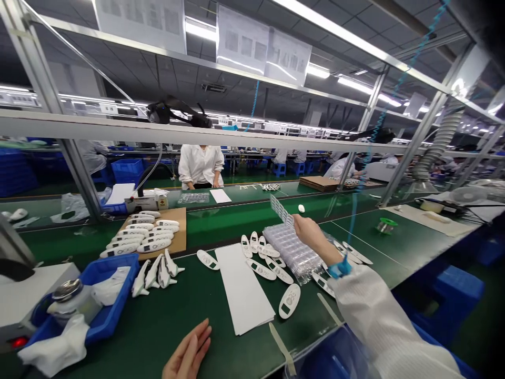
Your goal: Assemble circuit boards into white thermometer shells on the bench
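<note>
My right hand [310,233], with a blue strap at its wrist, grips a thin grid-patterned plastic sheet [282,212] by its near end. The sheet is tilted up above a stack of clear plastic trays [290,247]. Low in the view, my left hand [189,351] is over the green bench with its fingers stretched out and nothing in them. Between the hands lie white paper sheets [244,289]. White oval device covers [290,301] with small windows are scattered around the tray stack, and one cover [208,259] lies left of the paper.
At left, a blue bin [114,310] holds a metal-topped bottle [73,300] and white cloths. Several white parts [152,273] stand beside it. Finished-looking devices [138,234] lie on cardboard [179,231]. A green spool [385,226] is at right. Across the line sits a person [201,166].
</note>
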### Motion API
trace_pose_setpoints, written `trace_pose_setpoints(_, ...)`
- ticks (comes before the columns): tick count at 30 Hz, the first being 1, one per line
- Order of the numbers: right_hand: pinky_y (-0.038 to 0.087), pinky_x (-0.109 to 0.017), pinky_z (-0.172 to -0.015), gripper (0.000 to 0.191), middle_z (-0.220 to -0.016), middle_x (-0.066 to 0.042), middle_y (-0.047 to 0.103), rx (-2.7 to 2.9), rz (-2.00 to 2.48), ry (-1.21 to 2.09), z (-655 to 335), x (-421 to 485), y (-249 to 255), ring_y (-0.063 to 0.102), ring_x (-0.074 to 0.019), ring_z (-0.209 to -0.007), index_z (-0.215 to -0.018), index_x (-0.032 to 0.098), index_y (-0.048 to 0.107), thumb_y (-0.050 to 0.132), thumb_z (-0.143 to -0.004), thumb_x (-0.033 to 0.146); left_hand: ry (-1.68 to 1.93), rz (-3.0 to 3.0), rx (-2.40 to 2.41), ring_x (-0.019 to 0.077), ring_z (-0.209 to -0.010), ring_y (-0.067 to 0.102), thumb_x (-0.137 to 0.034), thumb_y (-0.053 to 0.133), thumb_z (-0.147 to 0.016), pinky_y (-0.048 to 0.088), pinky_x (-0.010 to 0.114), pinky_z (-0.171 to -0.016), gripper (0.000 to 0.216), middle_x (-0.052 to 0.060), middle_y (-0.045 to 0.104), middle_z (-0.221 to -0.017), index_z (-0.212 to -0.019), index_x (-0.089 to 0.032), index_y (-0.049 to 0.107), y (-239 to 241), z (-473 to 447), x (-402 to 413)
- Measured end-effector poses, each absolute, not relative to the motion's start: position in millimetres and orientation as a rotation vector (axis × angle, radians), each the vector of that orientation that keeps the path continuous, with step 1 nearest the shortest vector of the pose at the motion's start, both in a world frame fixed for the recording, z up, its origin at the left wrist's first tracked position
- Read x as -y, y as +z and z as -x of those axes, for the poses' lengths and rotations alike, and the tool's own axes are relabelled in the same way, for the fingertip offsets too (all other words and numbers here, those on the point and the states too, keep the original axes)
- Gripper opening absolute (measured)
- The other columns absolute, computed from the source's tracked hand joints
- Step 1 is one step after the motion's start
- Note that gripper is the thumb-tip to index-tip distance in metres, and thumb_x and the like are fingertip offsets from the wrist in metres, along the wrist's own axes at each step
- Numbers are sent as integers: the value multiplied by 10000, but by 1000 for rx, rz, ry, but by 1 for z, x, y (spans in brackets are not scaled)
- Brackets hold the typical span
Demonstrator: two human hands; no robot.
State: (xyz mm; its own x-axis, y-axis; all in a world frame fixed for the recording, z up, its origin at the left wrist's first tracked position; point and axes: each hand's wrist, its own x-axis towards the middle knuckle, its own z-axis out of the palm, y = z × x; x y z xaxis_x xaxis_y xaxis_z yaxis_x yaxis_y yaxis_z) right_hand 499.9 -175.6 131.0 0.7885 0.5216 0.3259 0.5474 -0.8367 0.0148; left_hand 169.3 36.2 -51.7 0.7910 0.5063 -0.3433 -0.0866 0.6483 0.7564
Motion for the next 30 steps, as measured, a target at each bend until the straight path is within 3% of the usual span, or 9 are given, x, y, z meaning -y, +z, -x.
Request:
trace_pose_setpoints(3,509,-357,-843,397,-1183,-169,647,1203,2704,-577,-431,151,117,639,-261,-1047,-1305,102,483,332,-939,86,252,-578,-506,323,-1319,432,-509,663,-759,417,454,-1088,442,101,514,-1400,-1078,-205,694,-39,-175,-42)
trace_pose_setpoints(6,489,-367,-959,451,-1221,-200,628,1858,2040,-750,-343,124,67,576,-249,-1169,-1317,36,464,300,-897,18,312,-407,-469,369,-1328,406,-589,536,-810,370,598,-1054,588,127,400,-1480,-1302,-266,521,-31,-180,-43)
trace_pose_setpoints(8,488,-326,-981,453,-1220,-169,640,2149,1787,-584,-292,111,30,580,-226,-1165,-1329,57,460,347,-892,35,351,-390,-403,397,-1356,347,-686,409,-807,299,683,-1038,648,98,335,-1520,-1354,-340,445,-32,-175,-47)
trace_pose_setpoints(10,520,-317,-935,366,-1236,-156,635,2265,1696,-422,-260,105,1,583,-246,-1162,-1272,101,522,412,-931,172,383,-437,-321,362,-1394,289,-710,278,-823,243,668,-1075,632,40,327,-1528,-1329,-384,468,-37,-163,-53)
trace_pose_setpoints(13,529,-310,-908,286,-1199,-141,659,2197,1618,-256,-248,101,-17,608,-243,-1119,-1172,154,585,475,-932,264,391,-500,-237,299,-1409,279,-650,201,-864,238,611,-1106,585,-10,382,-1499,-1293,-397,508,-46,-140,-59)
trace_pose_setpoints(19,475,-435,-962,341,-1325,-121,548,1499,1898,-50,-280,89,-11,497,-285,-1229,-1256,241,542,492,-925,306,359,-439,-11,322,-1401,286,-735,65,-817,288,642,-1049,712,-69,322,-1525,-1315,-422,467,-36,-118,-56)
trace_pose_setpoints(23,521,-357,-809,309,-989,-76,684,1256,1898,498,-290,75,-14,634,-238,-921,-1069,216,616,456,-919,434,326,-463,-17,327,-1384,323,-781,64,-778,331,638,-1026,762,-59,312,-1531,-1307,-420,477,-27,-116,-53)
trace_pose_setpoints(26,489,-281,-613,316,-698,-9,608,1167,1778,762,-290,67,-17,585,-173,-633,-771,201,575,462,-894,470,327,-447,-32,339,-1371,343,-782,94,-782,331,649,-1024,776,-21,316,-1532,-1312,-376,489,-29,-114,-53)
trace_pose_setpoints(30,422,-244,-502,334,-616,28,511,1055,1704,905,-290,66,-25,541,-148,-553,-752,205,541,474,-866,512,374,-378,-90,319,-1365,360,-687,198,-864,308,614,-1064,661,19,383,-1500,-1293,-307,529,-36,-107,-61)
